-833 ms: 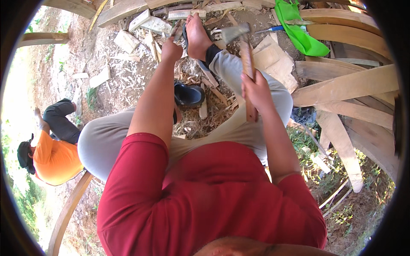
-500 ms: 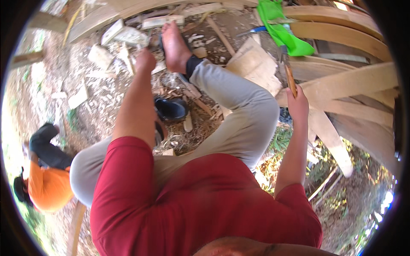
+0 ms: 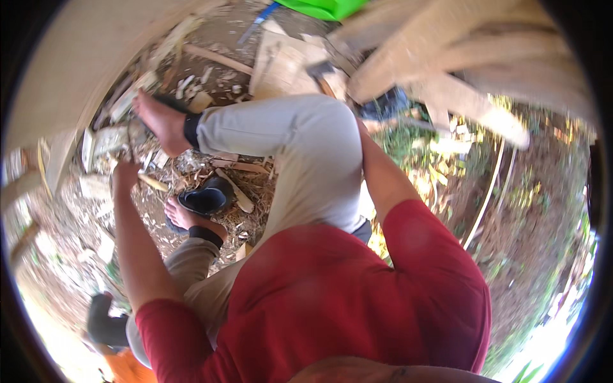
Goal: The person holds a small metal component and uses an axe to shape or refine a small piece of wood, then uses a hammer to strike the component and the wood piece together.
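Note:
My left hand [image 3: 126, 175] is closed at the left, over chip-strewn ground near my raised foot. A thin dark shape [image 3: 130, 150] rises from it, too blurred to name. On the right, my forearm [image 3: 383, 169] runs behind my bent knee [image 3: 316, 131], which hides my right hand. Beyond the knee, in line with that forearm, a hammer [image 3: 327, 86] shows its dark head and part of its wooden handle. The hammer overlaps a pale flat wood piece [image 3: 287, 67] in the view; whether they touch I cannot tell.
A large curved timber [image 3: 76, 70] fills the upper left. Wooden beams [image 3: 415, 51] cross at the upper right. A black rubber bowl-like container [image 3: 207, 196] stands between my feet. A blue-handled tool [image 3: 260, 22] and green cloth [image 3: 325, 7] lie far ahead. Another person [image 3: 108, 322] is at lower left.
The whole view has swung to the right. My left hand now appears farther left and lower. My right hand and the hammer's lower handle have passed behind my knee.

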Motion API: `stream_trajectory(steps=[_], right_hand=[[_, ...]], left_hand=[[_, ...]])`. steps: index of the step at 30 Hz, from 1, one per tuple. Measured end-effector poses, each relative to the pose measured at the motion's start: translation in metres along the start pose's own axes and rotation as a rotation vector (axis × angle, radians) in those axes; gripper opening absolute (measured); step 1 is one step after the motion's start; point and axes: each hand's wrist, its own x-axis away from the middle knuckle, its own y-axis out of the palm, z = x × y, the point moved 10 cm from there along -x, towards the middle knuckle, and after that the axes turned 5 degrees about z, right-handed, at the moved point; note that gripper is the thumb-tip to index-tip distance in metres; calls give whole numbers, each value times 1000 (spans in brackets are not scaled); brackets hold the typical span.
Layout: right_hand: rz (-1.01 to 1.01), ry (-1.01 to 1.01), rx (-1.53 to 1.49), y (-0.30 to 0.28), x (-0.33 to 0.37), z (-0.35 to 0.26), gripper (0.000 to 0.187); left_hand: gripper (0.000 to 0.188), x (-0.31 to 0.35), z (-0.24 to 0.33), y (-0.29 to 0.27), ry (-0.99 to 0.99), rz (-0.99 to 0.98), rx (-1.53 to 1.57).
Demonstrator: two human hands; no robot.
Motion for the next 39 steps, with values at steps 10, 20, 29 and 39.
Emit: stream_trajectory(steps=[10, 20, 29, 39], right_hand=[[-201, -105, -308, 62, 57, -2, 59], [121, -662, 42, 87, 74, -25, 46], [161, -335, -308, 41, 70, 48, 58], [245, -444, -256, 63, 63, 55, 42]], left_hand=[[26, 153, -146, -235, -91, 19, 0], [58, 462, -226, -255, -879, 244, 918], [30, 580, -172, -262, -913, 289, 1046], [32, 600, -139, -275, -788, 436, 1141]])
